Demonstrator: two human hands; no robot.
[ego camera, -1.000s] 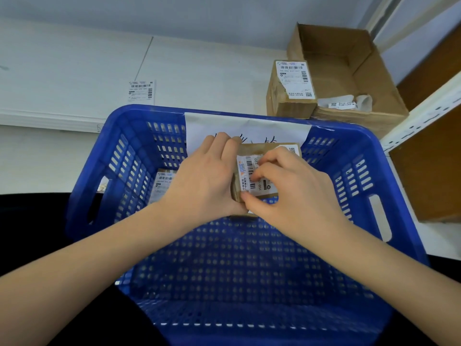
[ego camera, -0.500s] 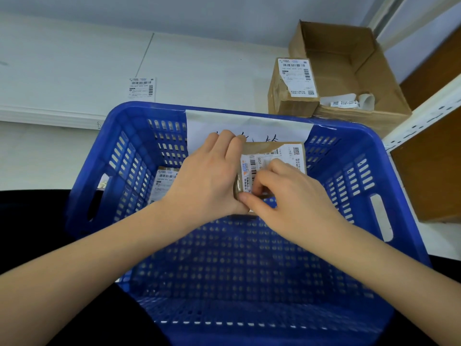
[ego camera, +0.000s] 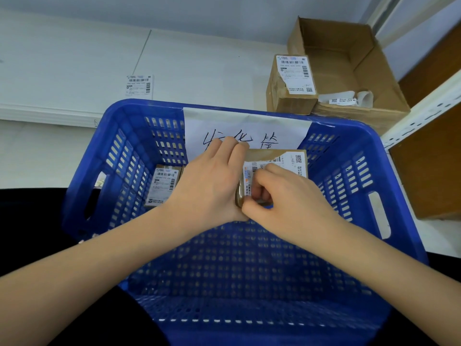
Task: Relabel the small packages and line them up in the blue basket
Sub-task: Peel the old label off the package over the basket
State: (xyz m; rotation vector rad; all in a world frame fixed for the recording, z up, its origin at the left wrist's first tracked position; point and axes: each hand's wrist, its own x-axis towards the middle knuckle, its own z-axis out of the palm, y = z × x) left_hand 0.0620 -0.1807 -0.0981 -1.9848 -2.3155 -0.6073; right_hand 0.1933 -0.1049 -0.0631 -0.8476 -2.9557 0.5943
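Head view, both hands working inside the blue basket (ego camera: 409,221). Left hand (ego camera: 212,186) grips the small package (ego camera: 272,156) from its left side, fingers curled over the top edge, holding it upright near the far wall. Right hand (ego camera: 287,196) has its grip closed as a pinch, thumb and fingertips at the lower left corner of the white label (ego camera: 295,163) on the package face.

Step in hand, as judged: the label is being worked at that corner; whether it is being pressed down or peeled cannot be told. The next move calls for a firm hold by the left hand while the right finishes the label, then setting the package beside the labelled package (ego camera: 162,186) already standing at the basket's left side.

Writing: a paper sign (ego camera: 249,126) on the far wall carries handwritten characters, partly hidden by the hands. Barcodes and a QR code show on the labels; "220" can be made out, other digits too small. Beyond the basket, another labelled box (ego camera: 291,86) leans against an open carton (ego camera: 349,61), and a loose label (ego camera: 139,85) lies on the white surface.
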